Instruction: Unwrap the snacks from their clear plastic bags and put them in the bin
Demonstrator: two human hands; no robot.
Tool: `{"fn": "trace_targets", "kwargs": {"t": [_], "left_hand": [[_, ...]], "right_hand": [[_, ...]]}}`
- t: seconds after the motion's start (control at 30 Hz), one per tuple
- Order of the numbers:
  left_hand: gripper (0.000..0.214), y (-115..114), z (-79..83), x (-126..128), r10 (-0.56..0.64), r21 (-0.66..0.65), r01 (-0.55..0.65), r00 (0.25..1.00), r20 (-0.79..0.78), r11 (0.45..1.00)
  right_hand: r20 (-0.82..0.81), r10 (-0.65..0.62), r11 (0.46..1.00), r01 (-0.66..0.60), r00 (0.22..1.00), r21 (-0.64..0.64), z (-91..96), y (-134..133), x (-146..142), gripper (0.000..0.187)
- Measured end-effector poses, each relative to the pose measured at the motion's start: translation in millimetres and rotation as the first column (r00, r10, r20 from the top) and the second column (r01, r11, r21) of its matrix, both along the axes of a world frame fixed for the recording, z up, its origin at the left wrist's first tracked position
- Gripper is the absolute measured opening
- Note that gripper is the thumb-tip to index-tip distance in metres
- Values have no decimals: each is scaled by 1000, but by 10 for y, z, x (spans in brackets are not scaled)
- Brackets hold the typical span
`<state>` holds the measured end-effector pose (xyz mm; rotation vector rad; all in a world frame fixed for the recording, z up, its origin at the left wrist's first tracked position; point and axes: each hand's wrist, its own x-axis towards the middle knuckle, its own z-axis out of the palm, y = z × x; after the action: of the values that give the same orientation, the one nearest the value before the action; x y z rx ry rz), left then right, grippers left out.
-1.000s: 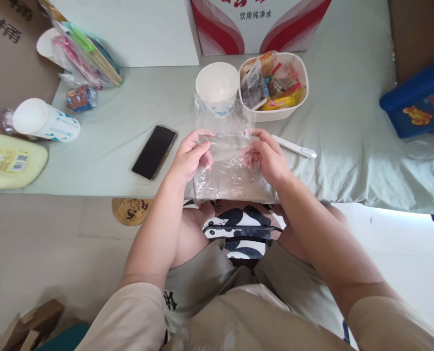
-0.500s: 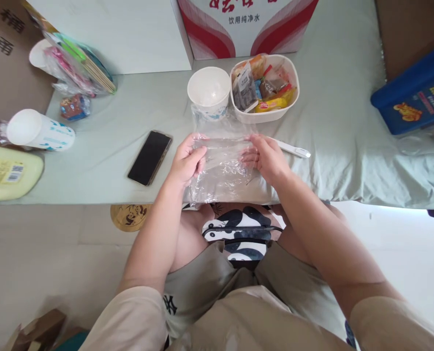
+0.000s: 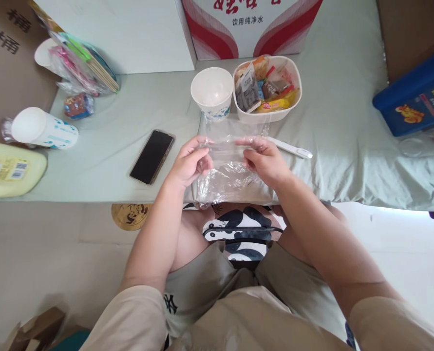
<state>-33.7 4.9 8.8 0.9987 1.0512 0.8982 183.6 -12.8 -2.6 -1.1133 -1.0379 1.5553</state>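
Note:
A clear plastic bag (image 3: 228,176) is held up just above the front edge of the cloth-covered table (image 3: 122,112). My left hand (image 3: 189,163) pinches its upper left edge. My right hand (image 3: 266,161) pinches the upper right edge, so the rim stretches between my fingers. Behind the bag stand a white paper cup (image 3: 212,91) and a white tub of wrapped snacks (image 3: 267,87). A white pen-like stick (image 3: 292,147) lies just right of my right hand.
A black phone (image 3: 152,156) lies left of my left hand. Further left are a tipped paper cup (image 3: 43,129), a yellow bottle (image 3: 8,168) and bagged items (image 3: 81,63). A red-and-white carton (image 3: 251,24) stands at the back, a blue box (image 3: 417,100) at right.
My hands have moved closer together along the bag's top edge, and the bag bunches more below them. The view shifted slightly.

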Motion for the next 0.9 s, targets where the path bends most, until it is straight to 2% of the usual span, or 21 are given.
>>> {"fn": "trace_targets", "kwargs": {"t": [0.07, 0.17, 0.27, 0.4, 0.5, 0.57, 0.67, 0.73, 0.83, 0.9], "left_hand": [[12, -4, 34, 19, 31, -15, -31, 999, 37, 999], [2, -2, 72, 32, 66, -45, -63, 994, 83, 997], [7, 18, 77, 28, 64, -65, -58, 993, 99, 996], [11, 60, 59, 33, 110, -112, -99, 990, 91, 989], [31, 74, 56, 47, 147, -132, -140, 988, 51, 981], [47, 70, 48, 53, 153, -97, -150, 988, 30, 984], [60, 57, 3, 52, 197, 12, -197, 980, 10, 980], [62, 52, -45, 51, 235, 86, -232, 971, -30, 969], [57, 54, -109, 58, 257, 178, -237, 961, -103, 955], [54, 59, -130, 66, 253, 216, -223, 960, -124, 951]], "right_hand": [[-49, -49, 995, 53, 998, 83, -2, 1, -4, 12], [-133, -48, 988, 67, 990, 136, 20, 0, 4, 26], [-170, -25, 993, 44, 985, 111, 43, 1, 29, 35], [-188, -15, 995, 34, 982, 97, 73, 2, 73, 32], [-211, 22, 994, 1, 977, 109, 105, -3, 103, 27], [-235, 57, 992, -28, 970, 127, 125, -5, 119, 32], [-206, 82, 989, -54, 975, 141, 127, -3, 126, 55], [-116, 79, 989, -63, 990, 137, 98, 2, 117, 63], [31, 53, 990, -57, 998, 131, 23, 12, 103, 64], [96, 18, 980, -37, 995, 193, -18, 16, 111, 66]]}}
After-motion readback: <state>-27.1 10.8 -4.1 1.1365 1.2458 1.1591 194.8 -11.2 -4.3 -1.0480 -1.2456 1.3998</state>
